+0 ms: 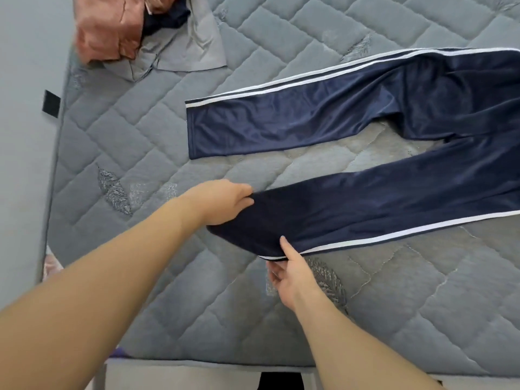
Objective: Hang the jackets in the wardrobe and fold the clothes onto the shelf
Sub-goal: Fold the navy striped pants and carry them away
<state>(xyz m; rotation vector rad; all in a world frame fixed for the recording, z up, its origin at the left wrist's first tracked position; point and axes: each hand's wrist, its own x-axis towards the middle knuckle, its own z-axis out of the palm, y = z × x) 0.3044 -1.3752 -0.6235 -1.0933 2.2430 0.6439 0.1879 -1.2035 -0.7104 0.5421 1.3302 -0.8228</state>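
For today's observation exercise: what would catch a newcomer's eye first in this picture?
The navy track pants with white side stripes, spread across the quilted grey mattress. Next, the left hand and right hand gripping the hem of the nearer leg. A heap of pink and grey clothes lies at the far left corner.

Navy track pants (351,119) cut off by the right edge, waistband and upper part out of view. Fingertips of the left hand (222,202) tucked under the near leg's hem; fingers of the right hand (289,273) partly hidden beneath the same hem. Pink garment (107,26) cropped by the top edge and motion-blurred, hiding much of the dark garment (166,16) and grey cloth (194,49); black patch (51,104) on the mattress (135,130) side too blurred to identify.
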